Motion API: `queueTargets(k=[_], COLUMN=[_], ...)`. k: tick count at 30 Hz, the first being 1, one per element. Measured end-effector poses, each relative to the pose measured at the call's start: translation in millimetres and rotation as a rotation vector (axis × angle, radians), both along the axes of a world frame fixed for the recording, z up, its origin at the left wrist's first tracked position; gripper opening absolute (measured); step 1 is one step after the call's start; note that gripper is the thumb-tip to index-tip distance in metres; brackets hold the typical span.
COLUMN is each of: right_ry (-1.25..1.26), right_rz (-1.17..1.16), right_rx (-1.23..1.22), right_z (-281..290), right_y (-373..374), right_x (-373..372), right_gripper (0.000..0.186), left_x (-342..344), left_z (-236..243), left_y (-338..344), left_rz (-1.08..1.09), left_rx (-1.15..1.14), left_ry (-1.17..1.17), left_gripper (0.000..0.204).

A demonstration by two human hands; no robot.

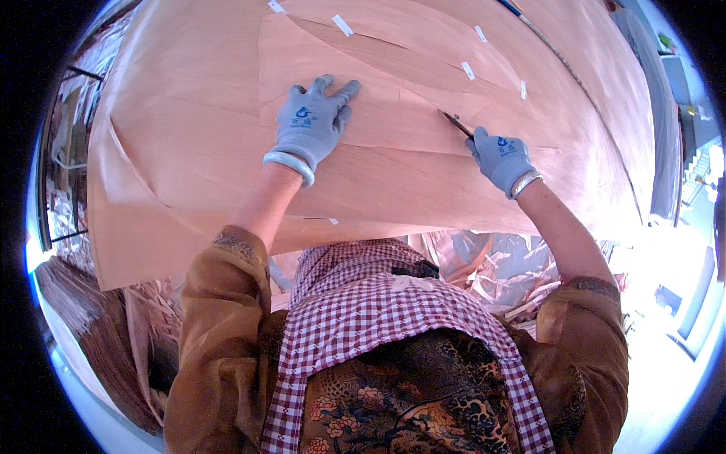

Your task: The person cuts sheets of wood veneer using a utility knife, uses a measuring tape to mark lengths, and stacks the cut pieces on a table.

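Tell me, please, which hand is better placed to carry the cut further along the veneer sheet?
Right, probably. The right hand grips the blade, whose tip rests on the veneer sheet, while the left hand lies flat, fingers spread, pressing it down.

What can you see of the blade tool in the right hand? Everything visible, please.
The blade tool is thin, dark and narrow, looking like metal; its handle is hidden inside the gloved right hand, so I cannot tell its type. Only a short length sticks out from the fist, pointing up and to the left, tilted low over the veneer sheet. Its tip meets the pale wood at a seam line. Nothing else touches it; the left hand lies flat on the sheet, well apart.
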State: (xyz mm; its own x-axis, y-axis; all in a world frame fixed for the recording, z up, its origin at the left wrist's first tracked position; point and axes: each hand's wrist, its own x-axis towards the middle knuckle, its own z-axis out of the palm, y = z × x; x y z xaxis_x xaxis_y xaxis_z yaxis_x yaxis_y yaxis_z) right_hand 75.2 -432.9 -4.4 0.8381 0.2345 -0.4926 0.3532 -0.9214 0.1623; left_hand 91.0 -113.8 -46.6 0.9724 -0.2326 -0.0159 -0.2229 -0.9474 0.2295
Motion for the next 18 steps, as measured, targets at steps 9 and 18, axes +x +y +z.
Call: queueTargets(k=[9, 18], right_ry=[0.026, 0.269], right_rz=[-0.22, -0.502], right_rx=[0.01, 0.551], right_z=[-4, 65], right_y=[-36, -41], right_x=[-73, -64], right_gripper=[0.028, 0.016], left_x=[1, -3], left_z=[-10, 5], left_y=[8, 8], left_rz=[-0.074, -0.031], left_rx=[-0.026, -0.01], left_ry=[-0.108, -0.009], left_gripper=[0.038, 0.039])
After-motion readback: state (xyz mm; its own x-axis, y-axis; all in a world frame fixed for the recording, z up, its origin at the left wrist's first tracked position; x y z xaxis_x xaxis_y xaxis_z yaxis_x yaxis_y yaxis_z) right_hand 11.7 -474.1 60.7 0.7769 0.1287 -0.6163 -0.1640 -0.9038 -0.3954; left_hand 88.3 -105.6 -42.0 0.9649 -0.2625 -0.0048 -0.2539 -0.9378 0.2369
